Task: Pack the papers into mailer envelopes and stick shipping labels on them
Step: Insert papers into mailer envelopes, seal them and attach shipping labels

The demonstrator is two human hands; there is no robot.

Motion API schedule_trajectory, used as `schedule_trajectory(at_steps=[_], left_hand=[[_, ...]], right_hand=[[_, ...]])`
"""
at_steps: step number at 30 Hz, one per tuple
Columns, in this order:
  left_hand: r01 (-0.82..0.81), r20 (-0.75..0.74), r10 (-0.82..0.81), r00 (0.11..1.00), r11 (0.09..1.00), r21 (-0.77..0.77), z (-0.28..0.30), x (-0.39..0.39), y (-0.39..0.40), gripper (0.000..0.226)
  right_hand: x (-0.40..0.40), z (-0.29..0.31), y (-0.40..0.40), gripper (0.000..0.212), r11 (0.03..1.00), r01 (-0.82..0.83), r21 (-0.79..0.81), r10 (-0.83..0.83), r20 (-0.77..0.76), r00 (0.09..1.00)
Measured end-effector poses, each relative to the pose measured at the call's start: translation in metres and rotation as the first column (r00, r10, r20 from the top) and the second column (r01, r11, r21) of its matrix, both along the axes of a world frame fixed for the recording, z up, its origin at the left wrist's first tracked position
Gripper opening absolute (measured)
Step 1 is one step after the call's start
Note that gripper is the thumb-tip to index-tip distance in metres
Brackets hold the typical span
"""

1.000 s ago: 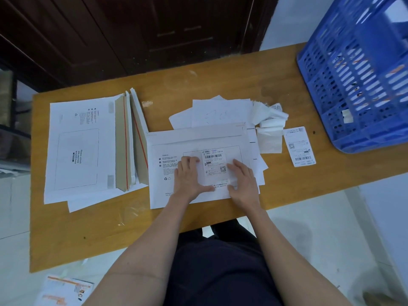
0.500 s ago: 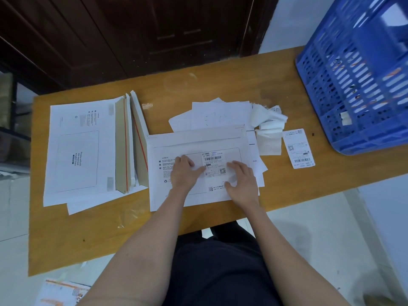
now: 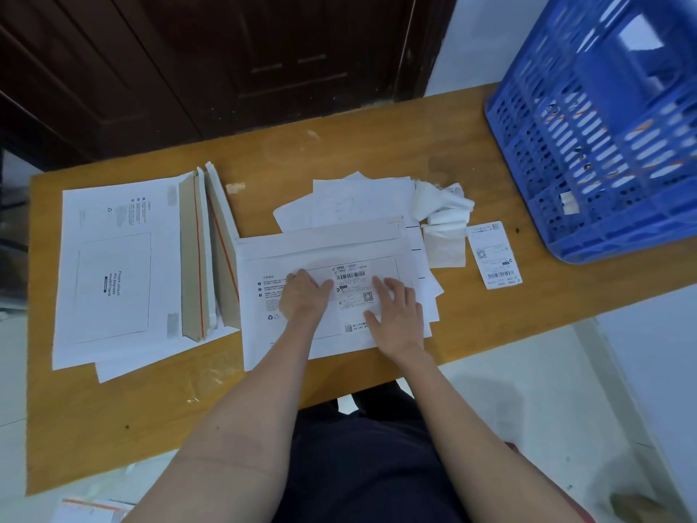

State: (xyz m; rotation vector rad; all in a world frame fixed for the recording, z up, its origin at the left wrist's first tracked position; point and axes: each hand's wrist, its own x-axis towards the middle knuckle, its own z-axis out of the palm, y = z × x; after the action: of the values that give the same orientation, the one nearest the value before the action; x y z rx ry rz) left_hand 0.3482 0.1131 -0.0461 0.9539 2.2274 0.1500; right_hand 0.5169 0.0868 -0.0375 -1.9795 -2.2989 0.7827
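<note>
A white mailer envelope (image 3: 271, 258) lies flat in front of me on the wooden table (image 3: 377, 152). A shipping label (image 3: 350, 283) with a barcode sits in its printed frame. My left hand (image 3: 303, 296) rests flat on the envelope at the label's left edge, fingers straight. My right hand (image 3: 396, 309) presses flat over the label's right side and lower part. A second loose label (image 3: 494, 254) lies on the table to the right. Loose white papers (image 3: 358, 201) stick out from behind the envelope.
A stack of open mailer envelopes (image 3: 113, 266) with brown flaps and red strips lies at the left. Crumpled label backings (image 3: 443, 217) sit right of the papers. A blue plastic crate (image 3: 603, 145) stands at the table's right end. More paper (image 3: 86, 509) lies on the floor.
Both hands have slid a little over the label, the left one toward its upper left edge. The view has shifted slightly; the envelope stays in place.
</note>
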Motion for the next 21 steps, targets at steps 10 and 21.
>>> schedule_trajectory(at_steps=[10, 21], left_hand=[[0.164, -0.057, -0.160, 0.985, 0.983, 0.086, 0.006, 0.005, -0.015, 0.056], [0.523, -0.138, -0.505, 0.852, 0.834, 0.177, -0.001, -0.012, -0.047, 0.082]], right_hand=[[0.011, -0.003, 0.006, 0.074, 0.999, -0.046, -0.027, 0.045, -0.048, 0.998], [0.016, 0.003, 0.010, 0.057, 0.985, 0.166, -0.057, -0.175, -0.292, 0.940]])
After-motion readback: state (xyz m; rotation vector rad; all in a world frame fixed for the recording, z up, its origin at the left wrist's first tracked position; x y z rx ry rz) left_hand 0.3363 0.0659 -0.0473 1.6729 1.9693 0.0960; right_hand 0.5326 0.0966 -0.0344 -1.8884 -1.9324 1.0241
